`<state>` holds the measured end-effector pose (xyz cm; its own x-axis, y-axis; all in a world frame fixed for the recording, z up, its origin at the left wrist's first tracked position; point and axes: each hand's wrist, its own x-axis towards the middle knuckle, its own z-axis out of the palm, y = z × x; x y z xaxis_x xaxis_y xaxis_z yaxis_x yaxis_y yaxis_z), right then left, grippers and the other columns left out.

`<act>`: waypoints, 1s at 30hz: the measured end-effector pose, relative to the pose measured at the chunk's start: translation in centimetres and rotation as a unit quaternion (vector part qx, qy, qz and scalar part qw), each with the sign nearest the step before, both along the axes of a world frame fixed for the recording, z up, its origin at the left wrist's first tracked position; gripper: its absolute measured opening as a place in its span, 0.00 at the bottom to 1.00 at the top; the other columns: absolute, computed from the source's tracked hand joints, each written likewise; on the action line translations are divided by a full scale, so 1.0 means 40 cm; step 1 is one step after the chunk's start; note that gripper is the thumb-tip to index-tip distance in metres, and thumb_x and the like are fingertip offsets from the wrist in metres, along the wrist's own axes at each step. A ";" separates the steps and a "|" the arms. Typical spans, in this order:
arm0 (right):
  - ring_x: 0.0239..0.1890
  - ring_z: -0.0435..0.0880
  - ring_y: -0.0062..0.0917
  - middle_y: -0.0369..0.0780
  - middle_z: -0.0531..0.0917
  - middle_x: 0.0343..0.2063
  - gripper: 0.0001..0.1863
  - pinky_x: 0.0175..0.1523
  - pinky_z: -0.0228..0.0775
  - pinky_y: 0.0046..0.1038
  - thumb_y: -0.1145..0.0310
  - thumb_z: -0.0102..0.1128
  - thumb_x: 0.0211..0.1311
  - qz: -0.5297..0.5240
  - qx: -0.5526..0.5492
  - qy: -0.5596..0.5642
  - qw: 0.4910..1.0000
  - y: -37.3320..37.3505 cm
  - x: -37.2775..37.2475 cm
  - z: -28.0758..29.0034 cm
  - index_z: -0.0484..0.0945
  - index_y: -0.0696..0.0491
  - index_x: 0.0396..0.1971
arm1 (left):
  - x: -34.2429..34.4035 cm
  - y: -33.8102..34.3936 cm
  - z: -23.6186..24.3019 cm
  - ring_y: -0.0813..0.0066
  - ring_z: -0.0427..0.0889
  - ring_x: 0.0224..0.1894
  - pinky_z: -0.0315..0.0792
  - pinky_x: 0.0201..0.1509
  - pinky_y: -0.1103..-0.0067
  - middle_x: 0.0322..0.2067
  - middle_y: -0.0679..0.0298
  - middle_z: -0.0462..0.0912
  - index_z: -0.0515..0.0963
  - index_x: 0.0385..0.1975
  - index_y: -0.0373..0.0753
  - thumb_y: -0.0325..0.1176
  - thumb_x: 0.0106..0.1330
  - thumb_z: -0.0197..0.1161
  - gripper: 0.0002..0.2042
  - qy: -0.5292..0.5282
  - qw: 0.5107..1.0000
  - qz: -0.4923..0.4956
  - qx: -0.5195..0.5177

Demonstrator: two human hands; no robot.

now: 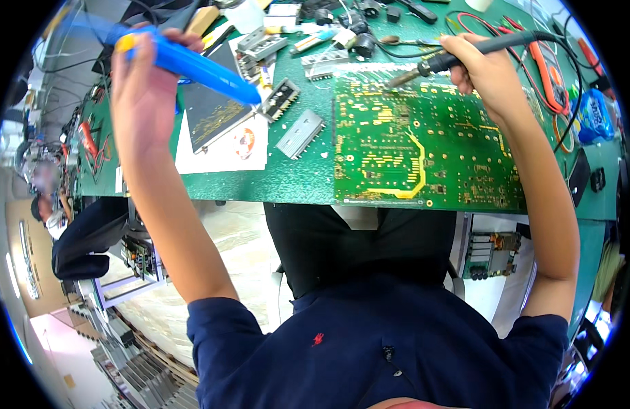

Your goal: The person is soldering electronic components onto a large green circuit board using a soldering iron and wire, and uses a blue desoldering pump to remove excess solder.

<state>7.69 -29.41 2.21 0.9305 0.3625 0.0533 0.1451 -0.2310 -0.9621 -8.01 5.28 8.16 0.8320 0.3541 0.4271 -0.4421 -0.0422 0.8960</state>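
Note:
My left hand (146, 102) is wrapped round a blue desoldering pump (199, 68) with a yellow button, raised over the left of the bench and slightly blurred. Its dark tip points toward a black connector module with a metal heatsink (281, 100). In my right hand (485, 78) is a soldering iron (441, 63), its cable running off to the upper right. The iron's tip reaches the upper edge of a large green circuit board (458, 146); whether it touches a joint cannot be made out. A loose silver heatsink part (300, 134) lies left of the board.
A black panel (216, 109) rests on white paper (253, 157) at left. Heatsinks, small parts and tools crowd the back. An orange multimeter (548, 78) with red leads and a blue packet (593, 116) sit at right. The bench's front edge (294, 198) runs before my lap.

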 end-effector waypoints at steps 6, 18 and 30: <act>0.13 0.71 0.12 0.32 0.75 0.13 0.14 0.18 0.59 0.15 0.57 0.61 0.63 -0.007 -0.004 0.024 1.000 -0.026 0.024 -0.022 0.79 0.53 0.28 | 0.025 -0.193 -0.065 0.55 0.71 0.49 0.52 0.69 0.49 0.42 0.54 0.73 0.74 0.51 0.34 0.53 0.72 0.51 0.25 -0.230 0.943 -0.182 -0.157; 0.15 0.75 0.19 0.39 0.78 0.16 0.14 0.20 0.65 0.19 0.62 0.58 0.64 -0.059 -0.020 0.107 0.992 -0.004 0.009 0.014 0.78 0.58 0.26 | 0.023 -0.311 -0.206 0.62 0.72 0.49 0.61 0.65 0.57 0.43 0.59 0.74 0.73 0.54 0.43 0.60 0.73 0.44 0.27 -0.246 0.955 -0.121 -0.113; 0.15 0.73 0.18 0.37 0.76 0.14 0.12 0.19 0.64 0.21 0.63 0.60 0.64 -0.080 0.035 0.208 0.974 -0.019 0.035 -0.005 0.76 0.56 0.26 | 0.006 -0.314 -0.218 0.63 0.70 0.51 0.55 0.69 0.58 0.44 0.62 0.71 0.71 0.56 0.42 0.66 0.69 0.44 0.32 -0.192 0.972 -0.124 -0.061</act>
